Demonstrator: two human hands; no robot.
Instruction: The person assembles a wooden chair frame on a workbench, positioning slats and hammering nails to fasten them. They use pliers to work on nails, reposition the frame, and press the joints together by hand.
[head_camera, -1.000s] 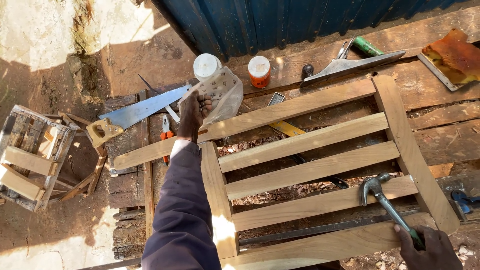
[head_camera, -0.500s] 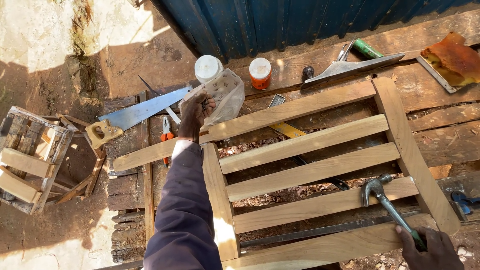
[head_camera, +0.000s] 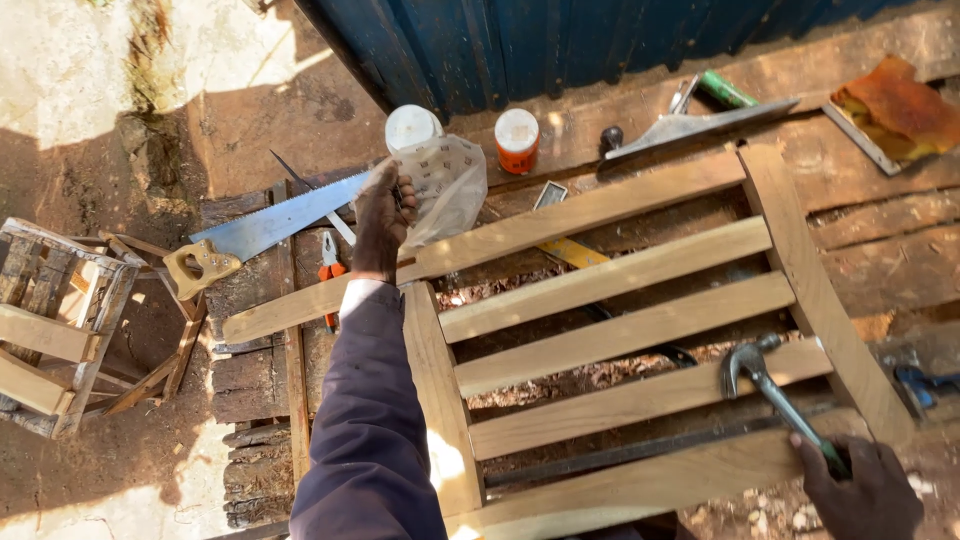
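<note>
- Plastic bag (head_camera: 445, 185) — clear and crumpled, it lies at the far left end of the bench (head_camera: 900, 250), against the top rail of the slatted wooden frame (head_camera: 620, 330) and just in front of a white-lidded jar (head_camera: 412, 128). It looks light, soft and limp, so it would sag and slip if pinched by one corner; a gathered fistful near its mouth seems the surest hold.
- Off the bench to the far left, a rough wooden crate (head_camera: 50, 330) sits on the dirt floor.
- A handsaw (head_camera: 265, 228) with a pale handle lies on the dark planks, with orange-handled pliers (head_camera: 330, 270) just beside it.
- The left hand (head_camera: 383, 215) reaches forward from a dark sleeve (head_camera: 365, 430), arm nearly straight, knuckles up. Its fingers are curled onto the bag's near edge and seem to grip it, though the fingertips are partly hidden.
- Behind the frame stands an orange-capped jar (head_camera: 517, 140); farther right are a metal square (head_camera: 700, 125) and a green-handled tool.
- A claw hammer (head_camera: 765, 385) rests its head on a lower slat.
- The right hand (head_camera: 868, 490) — low at the near right corner — is closed round the hammer's handle, wrist bent inward.
- At the far right lies a metal tray with an orange rag (head_camera: 900, 100).
</note>
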